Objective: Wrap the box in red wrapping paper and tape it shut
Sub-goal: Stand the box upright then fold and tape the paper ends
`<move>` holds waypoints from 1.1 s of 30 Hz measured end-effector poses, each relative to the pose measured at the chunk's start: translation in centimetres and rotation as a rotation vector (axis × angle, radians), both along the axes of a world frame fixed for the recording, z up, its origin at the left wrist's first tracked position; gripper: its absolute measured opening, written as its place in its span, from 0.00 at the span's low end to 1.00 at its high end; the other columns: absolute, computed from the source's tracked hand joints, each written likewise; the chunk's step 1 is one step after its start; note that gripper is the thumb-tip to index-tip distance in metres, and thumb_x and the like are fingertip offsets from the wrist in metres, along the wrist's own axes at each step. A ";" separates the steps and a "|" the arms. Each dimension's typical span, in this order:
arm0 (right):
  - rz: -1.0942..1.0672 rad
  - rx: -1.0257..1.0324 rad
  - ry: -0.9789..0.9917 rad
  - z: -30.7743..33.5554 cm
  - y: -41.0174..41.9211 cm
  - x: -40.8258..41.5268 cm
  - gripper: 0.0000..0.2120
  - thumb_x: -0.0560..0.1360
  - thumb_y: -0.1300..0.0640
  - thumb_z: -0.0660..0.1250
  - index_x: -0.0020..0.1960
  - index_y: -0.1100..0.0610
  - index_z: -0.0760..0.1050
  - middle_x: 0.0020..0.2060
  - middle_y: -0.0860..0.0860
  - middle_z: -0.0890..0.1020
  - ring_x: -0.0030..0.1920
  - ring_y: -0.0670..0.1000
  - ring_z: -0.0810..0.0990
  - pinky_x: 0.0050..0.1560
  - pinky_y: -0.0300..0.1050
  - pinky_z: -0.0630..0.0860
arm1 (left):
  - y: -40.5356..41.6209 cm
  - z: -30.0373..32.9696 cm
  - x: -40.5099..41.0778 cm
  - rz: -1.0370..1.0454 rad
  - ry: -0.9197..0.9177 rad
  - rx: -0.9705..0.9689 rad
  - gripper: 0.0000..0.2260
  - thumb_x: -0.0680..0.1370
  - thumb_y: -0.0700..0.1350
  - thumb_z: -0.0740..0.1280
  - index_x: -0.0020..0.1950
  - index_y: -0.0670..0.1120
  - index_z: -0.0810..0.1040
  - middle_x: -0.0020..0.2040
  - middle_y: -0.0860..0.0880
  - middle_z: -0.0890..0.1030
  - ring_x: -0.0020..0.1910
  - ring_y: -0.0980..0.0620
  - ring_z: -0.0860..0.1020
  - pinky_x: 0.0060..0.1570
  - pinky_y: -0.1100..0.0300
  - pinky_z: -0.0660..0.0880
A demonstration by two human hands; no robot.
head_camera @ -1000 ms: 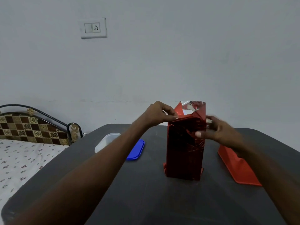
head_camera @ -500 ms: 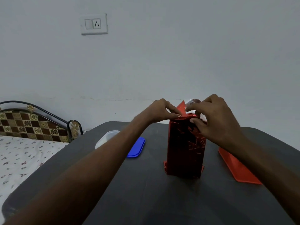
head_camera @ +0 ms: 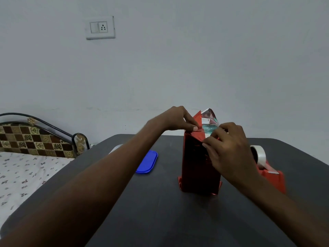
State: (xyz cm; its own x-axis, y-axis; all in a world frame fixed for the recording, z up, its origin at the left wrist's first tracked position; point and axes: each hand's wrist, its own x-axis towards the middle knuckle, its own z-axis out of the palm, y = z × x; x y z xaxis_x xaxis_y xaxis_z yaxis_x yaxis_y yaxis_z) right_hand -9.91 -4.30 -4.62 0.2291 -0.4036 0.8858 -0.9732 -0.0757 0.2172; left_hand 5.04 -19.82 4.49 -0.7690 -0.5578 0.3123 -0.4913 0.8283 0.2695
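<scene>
A tall box wrapped in shiny red paper (head_camera: 195, 164) stands upright on the dark table (head_camera: 160, 211). Its top is still unfolded, with red flaps and the silver underside of the paper (head_camera: 209, 116) sticking up. My left hand (head_camera: 178, 118) pinches the left top flap against the box's upper edge. My right hand (head_camera: 229, 150) presses on the front top edge and right side of the paper, hiding that corner. A red tape dispenser (head_camera: 270, 177) with a white tape roll (head_camera: 259, 154) sits just right of the box, partly behind my right wrist.
A blue lid (head_camera: 147, 162) lies on the table left of the box, with a clear container (head_camera: 115, 148) partly hidden behind my left forearm. A bed with a patterned headboard (head_camera: 35, 139) stands off the table's left edge. A plain wall is behind.
My right hand has come from the box's right side up to its top, then slid down onto the front upper edge. The left hand has kept its pinch on the left flap.
</scene>
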 end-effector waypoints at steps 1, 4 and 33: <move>-0.003 -0.002 -0.012 -0.1 0.0 0.1 0.07 0.72 0.57 0.73 0.46 0.60 0.84 0.44 0.57 0.84 0.52 0.61 0.78 0.49 0.54 0.73 | 0.0 0.1 -0.1 0.003 -0.023 -0.010 0.12 0.76 0.53 0.72 0.59 0.56 0.83 0.53 0.52 0.82 0.42 0.63 0.75 0.37 0.76 0.65; -0.017 0.005 -0.034 -0.7 -0.2 0.2 0.07 0.72 0.57 0.74 0.46 0.61 0.84 0.46 0.58 0.84 0.53 0.62 0.78 0.50 0.55 0.75 | 0.1 0.4 -0.5 0.018 -0.115 -0.033 0.14 0.78 0.54 0.69 0.63 0.55 0.81 0.59 0.50 0.80 0.50 0.56 0.75 0.45 0.64 0.68; -0.007 -0.119 -0.431 1.7 -0.6 -1.8 0.13 0.78 0.60 0.64 0.58 0.60 0.83 0.51 0.54 0.85 0.54 0.55 0.77 0.50 0.46 0.73 | -0.7 0.4 -0.6 0.017 -0.045 0.202 0.20 0.71 0.57 0.75 0.61 0.56 0.82 0.53 0.57 0.78 0.50 0.62 0.74 0.51 0.63 0.67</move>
State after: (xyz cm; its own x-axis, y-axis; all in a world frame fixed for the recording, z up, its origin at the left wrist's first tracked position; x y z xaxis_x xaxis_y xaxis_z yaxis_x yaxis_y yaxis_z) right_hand -11.74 -4.85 -2.91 -0.1734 -0.2932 0.9402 -0.9772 -0.0677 -0.2014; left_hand 4.44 -20.50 4.85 -0.7696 -0.6185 0.1586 -0.5200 0.7513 0.4065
